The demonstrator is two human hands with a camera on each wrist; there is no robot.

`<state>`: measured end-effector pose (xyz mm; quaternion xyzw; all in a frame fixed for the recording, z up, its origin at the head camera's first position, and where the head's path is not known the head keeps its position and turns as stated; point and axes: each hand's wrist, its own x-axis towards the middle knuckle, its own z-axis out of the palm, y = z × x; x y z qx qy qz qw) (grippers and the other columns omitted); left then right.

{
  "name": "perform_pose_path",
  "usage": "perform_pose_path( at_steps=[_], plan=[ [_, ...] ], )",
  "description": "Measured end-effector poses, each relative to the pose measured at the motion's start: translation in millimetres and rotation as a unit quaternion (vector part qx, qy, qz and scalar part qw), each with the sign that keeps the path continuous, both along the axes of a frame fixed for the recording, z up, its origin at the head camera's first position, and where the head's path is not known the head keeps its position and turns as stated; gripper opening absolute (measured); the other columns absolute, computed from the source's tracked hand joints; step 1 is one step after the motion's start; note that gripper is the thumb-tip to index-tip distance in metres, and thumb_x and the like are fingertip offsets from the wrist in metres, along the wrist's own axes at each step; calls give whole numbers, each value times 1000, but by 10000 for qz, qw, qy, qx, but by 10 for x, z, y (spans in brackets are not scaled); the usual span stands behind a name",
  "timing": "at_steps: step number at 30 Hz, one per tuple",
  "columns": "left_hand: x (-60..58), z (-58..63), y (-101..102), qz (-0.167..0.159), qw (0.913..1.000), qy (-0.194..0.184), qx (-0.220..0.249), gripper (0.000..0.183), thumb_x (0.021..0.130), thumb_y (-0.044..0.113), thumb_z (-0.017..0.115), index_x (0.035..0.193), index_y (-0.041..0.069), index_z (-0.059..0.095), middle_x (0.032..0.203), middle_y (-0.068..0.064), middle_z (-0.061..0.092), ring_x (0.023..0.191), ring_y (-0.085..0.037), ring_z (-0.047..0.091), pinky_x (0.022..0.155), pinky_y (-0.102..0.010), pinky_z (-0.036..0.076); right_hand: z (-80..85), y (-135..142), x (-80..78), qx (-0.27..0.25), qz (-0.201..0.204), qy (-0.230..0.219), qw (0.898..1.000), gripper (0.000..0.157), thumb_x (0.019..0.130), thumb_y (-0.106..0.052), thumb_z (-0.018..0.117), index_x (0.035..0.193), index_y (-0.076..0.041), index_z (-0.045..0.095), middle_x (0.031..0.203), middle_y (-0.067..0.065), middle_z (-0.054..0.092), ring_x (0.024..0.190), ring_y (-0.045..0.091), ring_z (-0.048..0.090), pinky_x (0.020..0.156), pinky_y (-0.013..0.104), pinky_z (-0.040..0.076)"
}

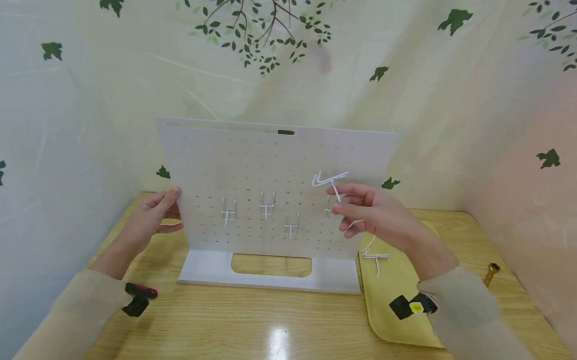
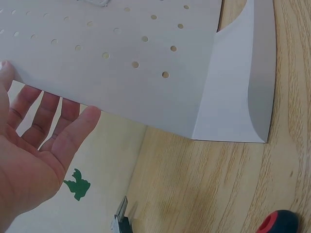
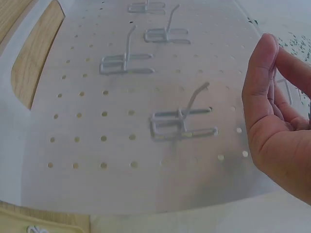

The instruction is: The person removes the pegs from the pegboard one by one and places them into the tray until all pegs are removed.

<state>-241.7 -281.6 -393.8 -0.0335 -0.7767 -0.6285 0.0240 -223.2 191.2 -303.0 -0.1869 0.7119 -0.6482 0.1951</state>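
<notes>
A white pegboard stands upright on its white base. My left hand holds its left edge, the thumb at the front and fingers at or behind the rim; the left wrist view shows this hand too. Before the board's right part, my right hand pinches a white wire pegboard hook, apart from the board. In the right wrist view that hand mostly hides the hook. Several hooks hang on the board, among them a lower middle hook and a right-hand hook partly behind my right hand in the head view.
Right of the base, a yellow tray or mat carries another white hook. A small brass-coloured object lies at the table's right. Behind the board hangs a pale curtain printed with leaves.
</notes>
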Motion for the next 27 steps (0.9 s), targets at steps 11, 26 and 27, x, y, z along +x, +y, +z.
perform_pose_path(
  at_steps=[11,26,27],
  plan=[
    [0,-8,-6,48,10000,-51,-31,48,100,55,55,101,8,67,95,0,67,88,-15,67,77,-37,62,-276,661,157,-752,-53,317,9967,33,105,-1,53,137,-8,56,99,2,66,77,16,67,72,33,62],
    [-14,-26,-9,40,10000,7,-26,49,100,54,56,102,7,68,94,0,68,86,-15,67,75,-37,62,-811,1352,183,-545,-856,-110,9948,29,107,-4,51,125,-21,66,106,2,69,82,16,70,78,35,62],
    [-12,-26,-8,39,10000,10,-33,50,100,54,56,102,6,67,94,0,67,86,-15,67,75,-37,62,-863,1387,175,-457,-922,-170,9945,29,107,-5,51,124,-22,66,106,2,69,83,16,70,78,35,62]
  ],
)
